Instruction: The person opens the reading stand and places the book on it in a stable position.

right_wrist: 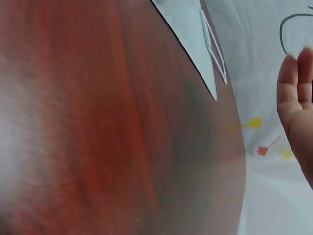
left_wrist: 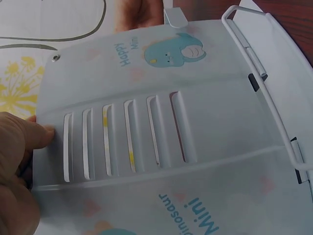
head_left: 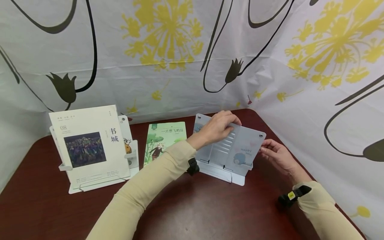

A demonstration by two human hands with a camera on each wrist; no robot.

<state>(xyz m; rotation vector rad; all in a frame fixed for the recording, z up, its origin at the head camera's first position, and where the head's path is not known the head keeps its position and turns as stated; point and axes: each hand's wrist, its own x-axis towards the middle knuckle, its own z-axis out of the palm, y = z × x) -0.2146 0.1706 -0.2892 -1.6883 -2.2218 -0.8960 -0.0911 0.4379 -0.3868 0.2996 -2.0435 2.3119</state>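
A light grey-blue metal book stand [head_left: 229, 146] with slots and a cartoon dinosaur stands tilted back on the table. My left hand [head_left: 218, 128] pinches its top edge; in the left wrist view the thumb [left_wrist: 36, 134] lies on the front face and the other fingers go behind. Beside the stand's right edge is my right hand [head_left: 279, 158], its fingertips right at that edge in the head view. The right wrist view shows its fingers [right_wrist: 288, 83] loosely extended with nothing held, and a corner of the stand's base [right_wrist: 190, 39] apart from them.
On the left, a second book stand [head_left: 133, 155] holds a white magazine [head_left: 90, 143] with a dark picture. A green book [head_left: 166, 133] lies between the two stands. Patterned white cloth [head_left: 180, 83] hangs behind and to the right of the dark red table [head_left: 204, 206].
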